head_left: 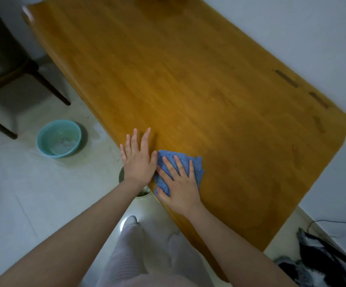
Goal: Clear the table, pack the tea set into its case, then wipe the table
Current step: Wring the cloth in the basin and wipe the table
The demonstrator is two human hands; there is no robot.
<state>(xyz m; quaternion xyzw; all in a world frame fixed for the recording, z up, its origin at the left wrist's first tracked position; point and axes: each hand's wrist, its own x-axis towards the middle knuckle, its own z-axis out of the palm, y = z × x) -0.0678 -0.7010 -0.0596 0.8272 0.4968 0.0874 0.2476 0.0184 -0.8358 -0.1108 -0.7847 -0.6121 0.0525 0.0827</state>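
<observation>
A folded blue cloth (194,165) lies on the wooden table (199,83) near its front-left edge. My right hand (180,183) presses flat on the cloth, fingers spread, palm down. Just to the left of it, my left hand (139,160) rests flat at the table's edge with its fingers apart and nothing in it; its thumb side touches the cloth. No tea set or case is in view.
A teal basin (59,138) with water stands on the tiled floor to the left. A dark chair (8,65) is at far left. A small round container (142,192) sits under the table's edge below my left wrist. Dark fabric (321,264) and a cable lie at bottom right.
</observation>
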